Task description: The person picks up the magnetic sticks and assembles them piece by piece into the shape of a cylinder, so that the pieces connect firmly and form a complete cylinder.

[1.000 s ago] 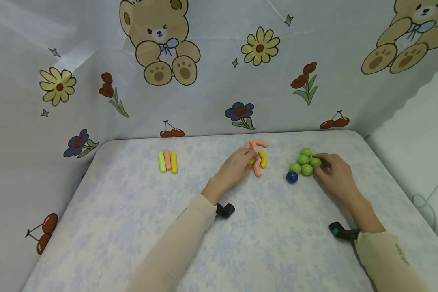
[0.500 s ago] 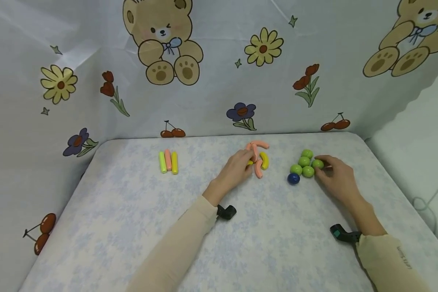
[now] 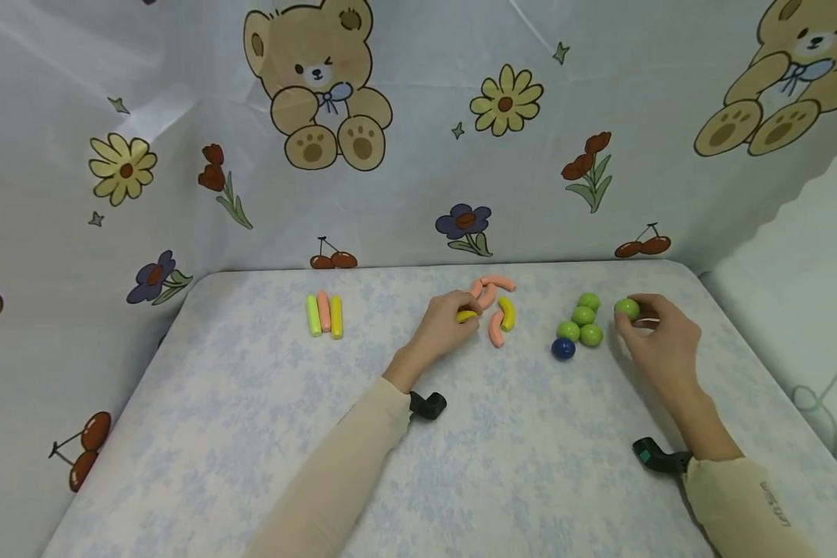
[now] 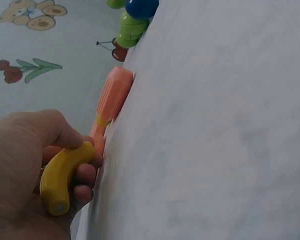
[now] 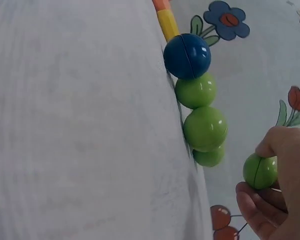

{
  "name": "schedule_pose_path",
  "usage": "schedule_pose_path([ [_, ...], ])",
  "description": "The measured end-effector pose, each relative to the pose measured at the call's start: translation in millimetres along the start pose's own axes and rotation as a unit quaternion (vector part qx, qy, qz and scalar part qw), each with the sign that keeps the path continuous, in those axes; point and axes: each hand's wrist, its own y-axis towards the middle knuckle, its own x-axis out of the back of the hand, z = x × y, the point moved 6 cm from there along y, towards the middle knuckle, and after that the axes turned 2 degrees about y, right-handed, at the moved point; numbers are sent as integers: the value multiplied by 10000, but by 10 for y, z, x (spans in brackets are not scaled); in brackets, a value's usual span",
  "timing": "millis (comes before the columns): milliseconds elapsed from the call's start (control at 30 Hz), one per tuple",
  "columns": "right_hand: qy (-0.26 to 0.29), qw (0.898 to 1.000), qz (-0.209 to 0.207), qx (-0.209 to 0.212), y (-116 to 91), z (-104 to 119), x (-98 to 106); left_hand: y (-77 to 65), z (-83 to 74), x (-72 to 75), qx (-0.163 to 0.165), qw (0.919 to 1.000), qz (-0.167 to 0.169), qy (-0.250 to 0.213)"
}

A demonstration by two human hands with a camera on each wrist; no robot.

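Note:
My left hand (image 3: 441, 322) pinches a yellow curved piece (image 4: 65, 175) between thumb and fingers, at the left side of a loose group of curved pieces. In that group lie several pink curved pieces (image 3: 496, 329) and another yellow curved piece (image 3: 507, 313). Over on the right, my right hand (image 3: 663, 333) grips a green ball (image 5: 259, 171) with thumb and fingertips, apart from the others. Several more green balls (image 3: 590, 335) sit bunched to its left, with a dark blue ball (image 3: 563, 349) at their near side.
Three straight sticks, a light green stick (image 3: 313, 315), a pink stick (image 3: 324, 311) and a yellow stick (image 3: 337, 318), lie side by side at the back left. The table (image 3: 516, 457) has a pale blue patterned cover. A printed sheet (image 3: 404, 139) hangs behind it.
The right hand has taken one green ball off the right side of the bunch and up. The left hand has drawn the yellow curved piece slightly left, away from the pink ones.

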Motion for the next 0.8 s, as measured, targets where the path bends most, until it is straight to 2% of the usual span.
schedule_pose_path([
  [200, 185, 9997, 105, 137, 47, 250, -12, -9, 51, 113, 76, 9993, 366, -87],
  [400, 508, 9972, 431, 345, 92, 676, -98, -66, 40, 220, 35, 9982, 591, 16],
  [567, 623, 9934, 746, 616, 55, 1046, -246, -208, 112, 388, -105, 9990, 417, 122],
  [700, 681, 9891, 1003, 832, 43, 1312, -409, -335, 287, 506, 76, 9998, 153, -55],
  [800, 927, 9830, 1199, 1034, 44, 1510, -557, -413, 418, 580, 246, 9993, -34, -267],
])
